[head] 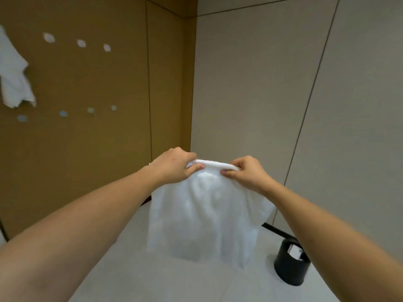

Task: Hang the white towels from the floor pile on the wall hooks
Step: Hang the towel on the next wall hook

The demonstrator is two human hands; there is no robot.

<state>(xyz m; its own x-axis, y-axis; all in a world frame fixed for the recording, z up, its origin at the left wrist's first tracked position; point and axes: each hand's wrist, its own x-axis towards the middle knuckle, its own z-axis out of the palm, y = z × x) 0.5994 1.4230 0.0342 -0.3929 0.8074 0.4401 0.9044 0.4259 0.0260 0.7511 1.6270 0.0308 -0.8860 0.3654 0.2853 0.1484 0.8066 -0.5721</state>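
A white towel (202, 216) hangs in front of me above the floor, held up by its top edge. My left hand (174, 167) pinches the left part of that edge and my right hand (248, 174) pinches the right part, the two close together. On the brown wall to the left, another white towel (15, 77) hangs at the far left edge of view. Beside it sit two rows of small pale hooks, an upper row (81, 43) and a lower row (90, 110), all bare. The floor pile is hidden.
A black round bin (291, 265) stands on the pale floor at the lower right, near the grey wall. A dark strip (277, 230) runs along the base of that wall. The corner between the brown and grey walls lies straight ahead.
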